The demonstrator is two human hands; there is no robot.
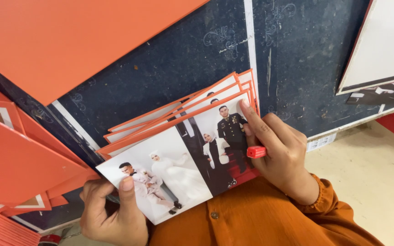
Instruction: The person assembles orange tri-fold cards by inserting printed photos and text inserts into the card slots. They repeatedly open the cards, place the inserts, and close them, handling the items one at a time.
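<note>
Both hands grasp a fanned stack of photo prints (178,150): the left hand (112,212) pinches the near-left corner, thumb flat on the top print, while the right hand (281,157) steadies the right edge with the index finger laid up along it. That right hand is also curled around a small red tool (256,151), perhaps a cutter or marker; I cannot tell which.

Above the grip spreads the largest thing in view, a dark blue work surface (183,59) with faint scrollwork and white lines. Over it, up and to the left, tilts a big plain orange board (55,41), and further orange boards (19,159) lie stacked left of the left hand. Up and to the right leans a white panel with a red edge (381,45). Below the prints shows the person's orange sleeve and shirt (261,218).

Prints like these look light, thin and bendy, with glossy faces that likely slip over each other and mark easily, so edges and corners seem the safest places to hold.
</note>
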